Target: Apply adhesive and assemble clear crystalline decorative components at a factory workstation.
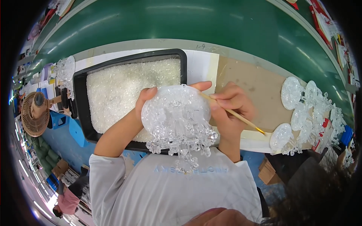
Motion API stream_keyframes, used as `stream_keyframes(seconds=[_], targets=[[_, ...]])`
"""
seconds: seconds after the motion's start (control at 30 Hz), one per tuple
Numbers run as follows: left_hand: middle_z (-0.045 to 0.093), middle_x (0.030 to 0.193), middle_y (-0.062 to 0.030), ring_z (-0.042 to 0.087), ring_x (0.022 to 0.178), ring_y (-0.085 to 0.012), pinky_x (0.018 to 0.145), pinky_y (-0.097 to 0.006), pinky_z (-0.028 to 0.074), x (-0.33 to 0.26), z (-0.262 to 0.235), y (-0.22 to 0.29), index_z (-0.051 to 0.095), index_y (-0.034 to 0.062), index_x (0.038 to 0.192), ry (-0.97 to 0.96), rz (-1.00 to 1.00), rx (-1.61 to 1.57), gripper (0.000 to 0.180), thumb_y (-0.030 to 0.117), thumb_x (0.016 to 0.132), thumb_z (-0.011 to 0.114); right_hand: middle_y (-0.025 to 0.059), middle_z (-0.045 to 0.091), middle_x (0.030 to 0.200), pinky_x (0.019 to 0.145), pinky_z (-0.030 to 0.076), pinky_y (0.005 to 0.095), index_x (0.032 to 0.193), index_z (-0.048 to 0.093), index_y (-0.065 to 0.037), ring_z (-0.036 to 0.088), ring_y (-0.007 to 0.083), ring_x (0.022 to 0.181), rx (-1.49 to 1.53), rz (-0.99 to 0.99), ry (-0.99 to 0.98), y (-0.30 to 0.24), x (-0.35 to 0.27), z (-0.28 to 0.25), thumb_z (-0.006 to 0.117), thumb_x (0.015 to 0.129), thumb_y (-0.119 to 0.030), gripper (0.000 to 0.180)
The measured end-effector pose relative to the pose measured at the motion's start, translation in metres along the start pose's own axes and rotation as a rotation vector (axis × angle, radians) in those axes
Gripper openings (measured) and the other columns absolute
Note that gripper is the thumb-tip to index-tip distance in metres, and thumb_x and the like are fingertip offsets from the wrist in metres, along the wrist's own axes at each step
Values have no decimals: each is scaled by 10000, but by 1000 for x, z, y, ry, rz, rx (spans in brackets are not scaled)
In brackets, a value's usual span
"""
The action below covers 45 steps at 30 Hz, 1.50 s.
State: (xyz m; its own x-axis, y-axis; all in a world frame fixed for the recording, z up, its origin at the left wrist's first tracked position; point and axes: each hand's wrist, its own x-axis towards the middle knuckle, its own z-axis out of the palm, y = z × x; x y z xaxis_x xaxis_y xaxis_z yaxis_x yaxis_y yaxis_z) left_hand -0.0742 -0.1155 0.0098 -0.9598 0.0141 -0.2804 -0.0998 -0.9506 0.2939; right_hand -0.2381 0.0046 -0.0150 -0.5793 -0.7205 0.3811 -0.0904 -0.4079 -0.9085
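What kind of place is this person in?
Probably a factory or workshop: there's a long green surface, a big black tray of tiny clear bits, and several similar clear ornaments together on the right.

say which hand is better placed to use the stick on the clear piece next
Likely the right hand: it grips the stick, one end at the clear piece, which the left hand holds.

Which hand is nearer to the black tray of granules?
Left: the left hand appears over the black tray near its right end; the right hand is farther right, beyond it.
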Motion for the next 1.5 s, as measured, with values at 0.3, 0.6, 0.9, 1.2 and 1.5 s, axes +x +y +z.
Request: stream_keyframes(seconds=[0.3,0.6,0.9,1.2,1.5], targets=[[416,1466,-218,479,1315,-309,1073,-413,403,-2,5,3,96,17,1559,-13,-45,-47,1243,690,673,651,123,649,821,586,374,281,731,546,-43,481,142,641,61,23,28,0,-6,-7,758,740,21,221],[470,1414,-233,521,1271,-330,1053,-428,428,-3,10,2,84,32,1562,100,39,-108,1227,658,683,668,114,614,793,580,385,271,733,549,-39,504,143,652,-1,-14,-47,0,-1,0,738,741,42,206],[477,1408,-240,538,1249,-327,1055,-420,423,-1,10,-3,82,30,1563,103,64,-128,1232,661,682,669,110,598,791,580,387,285,734,533,-40,501,149,649,-24,13,-73,-6,7,9,748,748,20,224],[487,1405,-222,546,1239,-307,1046,-413,430,-3,3,-1,105,16,1558,35,-3,-52,1232,673,674,656,117,581,781,552,391,260,725,525,-37,502,137,610,-1,-25,21,-4,-2,0,741,764,16,226],[503,1391,-214,561,1216,-301,1047,-397,433,-3,6,0,128,9,1554,64,4,-35,1246,696,652,645,129,589,779,535,406,248,720,541,-24,508,124,586,51,32,28,-2,-5,-3,756,753,13,221]])
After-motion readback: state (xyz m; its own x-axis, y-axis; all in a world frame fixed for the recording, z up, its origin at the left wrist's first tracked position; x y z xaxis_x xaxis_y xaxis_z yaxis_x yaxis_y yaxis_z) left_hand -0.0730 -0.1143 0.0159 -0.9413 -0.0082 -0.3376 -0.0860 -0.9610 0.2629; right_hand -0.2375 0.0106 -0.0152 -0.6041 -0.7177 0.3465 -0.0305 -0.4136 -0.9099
